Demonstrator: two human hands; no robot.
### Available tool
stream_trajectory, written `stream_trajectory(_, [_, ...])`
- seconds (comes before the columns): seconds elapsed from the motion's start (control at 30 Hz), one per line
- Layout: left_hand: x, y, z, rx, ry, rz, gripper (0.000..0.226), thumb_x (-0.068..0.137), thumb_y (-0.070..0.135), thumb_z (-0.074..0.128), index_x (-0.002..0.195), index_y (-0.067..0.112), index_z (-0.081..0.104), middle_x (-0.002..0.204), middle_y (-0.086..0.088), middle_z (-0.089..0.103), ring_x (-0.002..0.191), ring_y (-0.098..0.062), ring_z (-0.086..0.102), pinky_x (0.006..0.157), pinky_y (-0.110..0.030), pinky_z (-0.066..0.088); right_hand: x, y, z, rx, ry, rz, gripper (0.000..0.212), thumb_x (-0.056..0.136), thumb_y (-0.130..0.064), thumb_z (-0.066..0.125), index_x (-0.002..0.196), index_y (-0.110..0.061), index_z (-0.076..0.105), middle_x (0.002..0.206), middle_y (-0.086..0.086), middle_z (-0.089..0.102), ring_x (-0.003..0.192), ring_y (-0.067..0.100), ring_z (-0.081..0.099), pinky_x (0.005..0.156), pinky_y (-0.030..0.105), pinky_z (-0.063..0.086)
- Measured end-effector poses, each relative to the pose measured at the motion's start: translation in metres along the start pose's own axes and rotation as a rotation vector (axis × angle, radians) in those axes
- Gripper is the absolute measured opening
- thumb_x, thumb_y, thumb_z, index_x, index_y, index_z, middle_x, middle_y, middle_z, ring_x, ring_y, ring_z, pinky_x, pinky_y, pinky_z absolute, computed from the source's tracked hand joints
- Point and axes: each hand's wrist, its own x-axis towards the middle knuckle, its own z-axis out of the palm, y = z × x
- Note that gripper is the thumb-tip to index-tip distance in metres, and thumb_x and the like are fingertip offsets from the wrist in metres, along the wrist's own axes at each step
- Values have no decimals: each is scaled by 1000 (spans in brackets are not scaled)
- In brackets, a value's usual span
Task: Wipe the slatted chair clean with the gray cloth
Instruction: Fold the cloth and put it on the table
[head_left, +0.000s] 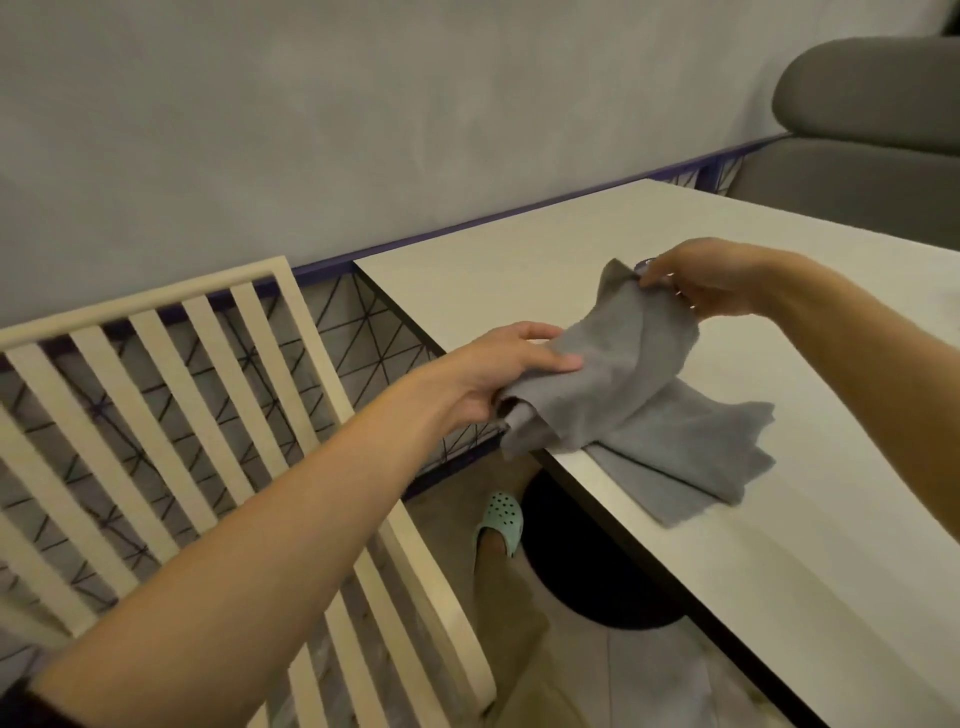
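Standing at the near left, the slatted chair (410, 623) shows its cream seat slats nearest the viewer, with its slatted back rising to the far left. Just right of the seat, a foot in a mint clog (501, 519) rests on the floor beside a dark round base (597, 577) under the surface (805, 597). The gray cloth (639, 374) is apart from the chair. Its lower part lies flat on the near left edge of the surface, and its upper part is lifted clear. The left grip (498, 374) holds the cloth's left end bunched between thumb and fingers at the surface edge. Farther and to the right, the right grip (711, 283) pinches the raised corner above the surface. Behind the chair, a wire lattice (363, 332) with a purple rail runs along the gray wall (363, 130). A gray upholstered seat (872, 156) sits at the far right.
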Motion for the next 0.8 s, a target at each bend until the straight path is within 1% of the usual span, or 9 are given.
stream_trajectory(0.07, [-6, -6, 18, -204, -53, 28, 57, 87, 0, 64, 137, 14, 44, 111, -9, 64, 95, -23, 66, 81, -30, 57, 9, -8, 1, 26, 20, -16, 30, 94, -19, 58, 120, -4, 59, 118, 15, 65, 103, 30, 64, 87, 42, 54])
stream_trajectory(0.17, [-21, -15, 48, -391, -108, 103, 66, 89, -7, 57, 143, 24, 36, 113, -9, 57, 74, -20, 68, 59, -28, 60, 17, -31, 0, 25, -8, -49, 35, 85, -26, 64, 114, -5, 65, 111, 14, 69, 97, 29, 66, 86, 39, 53])
stream_trajectory(0.23, [-32, -25, 60, -420, -180, 122, 72, 90, -4, 56, 148, 30, 29, 114, -7, 58, 71, -21, 68, 56, -29, 60, 18, -45, 0, -18, -69, -85, 40, 77, -26, 67, 112, -6, 68, 107, 15, 72, 94, 30, 67, 87, 40, 53])
stream_trajectory(0.33, [-42, -38, 54, -112, -182, 112, 65, 93, 20, 60, 147, 36, 28, 109, 2, 64, 86, -28, 71, 62, -36, 60, 19, -49, 16, -131, -208, -140, 18, 87, -16, 59, 100, -9, 71, 96, 11, 74, 83, 24, 69, 79, 34, 56])
stream_trajectory(0.4, [-34, -42, 30, 181, -30, 119, 50, 93, 34, 59, 140, 31, 41, 104, -2, 71, 83, -31, 73, 54, -33, 57, 26, -38, 35, -224, -279, -183, 13, 90, -13, 59, 95, -9, 71, 94, 9, 72, 84, 22, 68, 72, 30, 55])
stream_trajectory(0.5, [-7, -37, -9, 394, 238, 176, 26, 95, 31, 58, 119, 20, 61, 90, -2, 75, 72, -28, 72, 48, -28, 50, 33, -17, 47, -386, -319, -227, 22, 93, -19, 62, 112, -10, 68, 111, 5, 68, 99, 21, 63, 84, 34, 52])
stream_trajectory(0.6, [30, -24, -35, 549, 403, 288, 17, 90, 22, 62, 106, 22, 68, 89, 3, 73, 73, -19, 71, 52, -31, 53, 31, 1, 35, -527, -187, -253, 34, 94, -29, 63, 123, -11, 60, 115, 3, 60, 106, 22, 58, 89, 34, 50])
stream_trajectory(0.7, [70, -10, -43, 748, 440, 393, 25, 89, 25, 64, 114, 26, 66, 106, 9, 67, 92, -14, 65, 72, -31, 56, 18, 16, 24, -684, 37, -325, 30, 91, -38, 66, 103, -11, 65, 100, 3, 65, 92, 21, 60, 75, 28, 47])
stream_trajectory(0.8, [102, 1, -42, 914, 363, 349, 42, 90, 30, 64, 131, 23, 56, 124, 3, 59, 108, -14, 55, 85, -25, 41, -6, 26, 21, -629, -58, -325, 28, 89, -35, 68, 76, -10, 69, 68, 3, 68, 65, 15, 62, 56, 21, 45])
